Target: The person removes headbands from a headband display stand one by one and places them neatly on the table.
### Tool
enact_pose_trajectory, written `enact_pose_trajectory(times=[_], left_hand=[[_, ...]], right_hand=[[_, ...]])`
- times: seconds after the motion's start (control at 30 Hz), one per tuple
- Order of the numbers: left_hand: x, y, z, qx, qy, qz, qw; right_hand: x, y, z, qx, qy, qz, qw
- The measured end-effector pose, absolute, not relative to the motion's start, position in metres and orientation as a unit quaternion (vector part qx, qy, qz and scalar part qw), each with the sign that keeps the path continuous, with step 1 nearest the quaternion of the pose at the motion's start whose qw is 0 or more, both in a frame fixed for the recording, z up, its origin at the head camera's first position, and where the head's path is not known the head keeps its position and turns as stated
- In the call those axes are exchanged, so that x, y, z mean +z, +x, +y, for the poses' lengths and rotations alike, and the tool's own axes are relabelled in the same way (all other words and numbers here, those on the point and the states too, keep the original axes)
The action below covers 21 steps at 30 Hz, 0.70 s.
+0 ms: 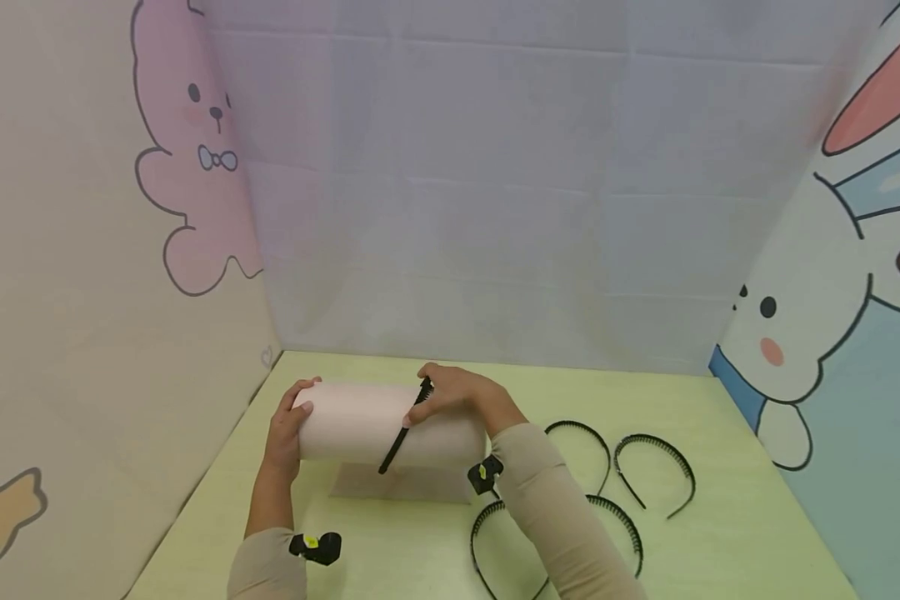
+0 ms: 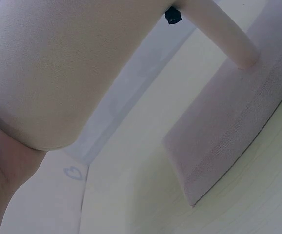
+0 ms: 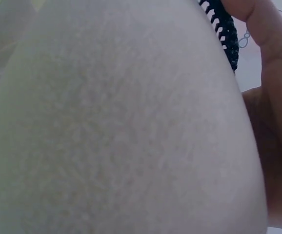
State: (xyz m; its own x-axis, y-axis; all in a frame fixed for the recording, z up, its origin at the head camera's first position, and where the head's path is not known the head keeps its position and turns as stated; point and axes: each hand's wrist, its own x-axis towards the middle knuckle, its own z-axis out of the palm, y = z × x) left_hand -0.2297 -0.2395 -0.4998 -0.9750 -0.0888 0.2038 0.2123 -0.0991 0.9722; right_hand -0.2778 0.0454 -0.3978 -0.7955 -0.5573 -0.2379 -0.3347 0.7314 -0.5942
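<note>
A pale pink padded cylinder [image 1: 345,421] lies sideways on a stand, its post [image 2: 224,34] rising from a flat base [image 1: 397,485]. My left hand [image 1: 283,433] grips the cylinder's left end, thumb on the near side. Around the cylinder, right of its middle, sits a black toothed headband [image 1: 394,450], one end pointing down at the front. My right hand [image 1: 457,396] reaches over the right part and pinches this headband between thumb and fingers. In the right wrist view, the headband's teeth [image 3: 224,29] face the cylinder's surface beside a finger.
Several more black headbands [image 1: 693,479] lie on the pale green table [image 1: 757,517] to the right, some partly under my right forearm [image 1: 562,517]. A white sheet [image 1: 457,208] hangs behind, and printed walls [image 1: 870,400] stand at both sides.
</note>
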Motion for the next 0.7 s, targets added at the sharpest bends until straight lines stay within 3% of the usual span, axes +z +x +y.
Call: enact_pose_trajectory(times=[0.7], left_hand=[[-0.4992, -0.2295, -0.2418, -0.743, -0.052, -0.659, 0.103]], right_hand=[[-0.3977, -0.2728, 0.0417, -0.248, -0.276, 0.914, 0.164]])
